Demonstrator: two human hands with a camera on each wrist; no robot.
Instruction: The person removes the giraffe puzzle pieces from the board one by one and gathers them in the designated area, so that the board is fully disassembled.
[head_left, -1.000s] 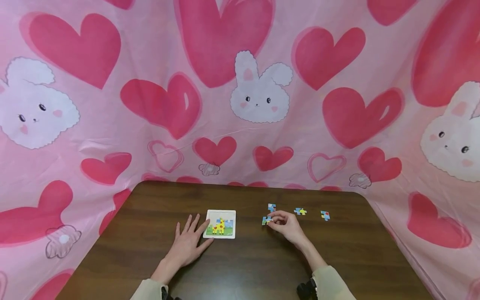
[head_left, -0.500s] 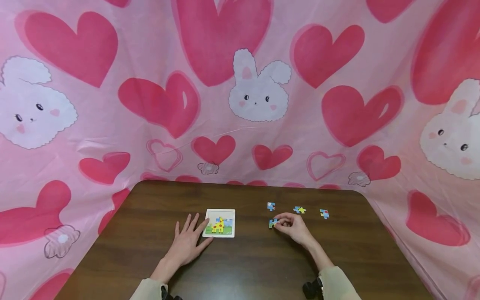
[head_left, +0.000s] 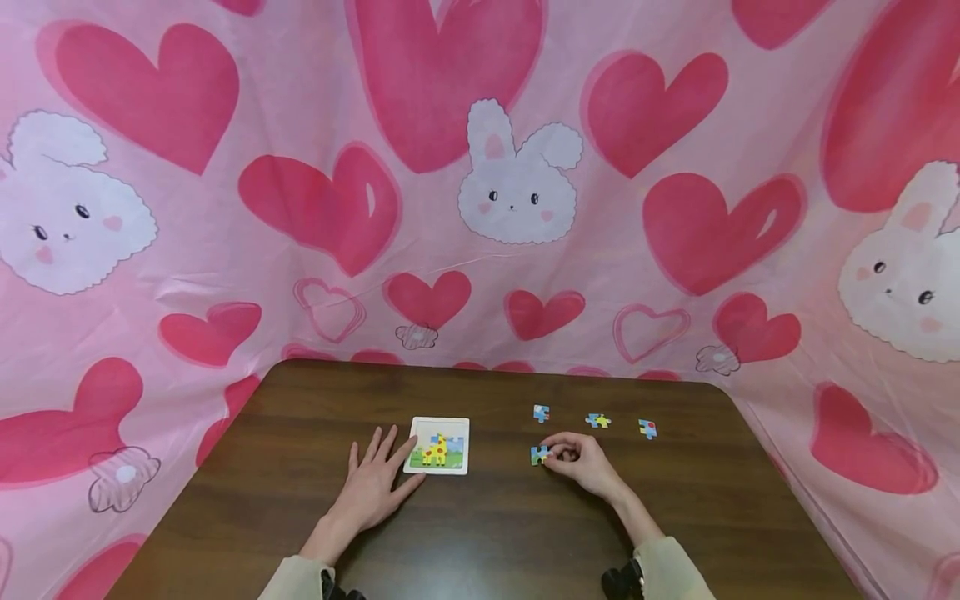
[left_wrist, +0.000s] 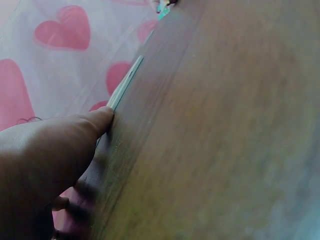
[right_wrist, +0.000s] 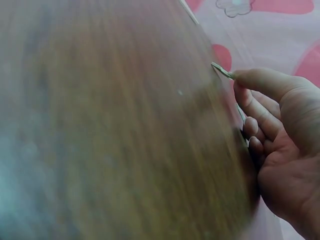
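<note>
My left hand [head_left: 369,487] lies with spread, straight fingers on the table, its index finger and thumb touching the left edge of a white-framed puzzle board [head_left: 439,471]. The board carries a partly assembled picture of a yellow giraffe on green and blue. In the left wrist view the thumb [left_wrist: 102,120] presses at the board's thin edge. To the right of the board, my right hand [head_left: 588,462] pinches a blue, green and yellow jigsaw piece [head_left: 539,455] between thumb and index finger. The right wrist view shows this piece [right_wrist: 222,70] edge-on, the other fingers curled beneath.
Three loose jigsaw pieces lie behind my right hand: a blue one [head_left: 542,413], a blue and yellow one [head_left: 597,421], and a blue one with a red spot [head_left: 648,428]. The brown wooden table [head_left: 480,533] ends at a pink heart-patterned cloth [head_left: 480,275].
My right hand has drawn the pinched piece toward the near side, first rightward and then slightly back left, turning it a little. The left hand and board stay in place.
</note>
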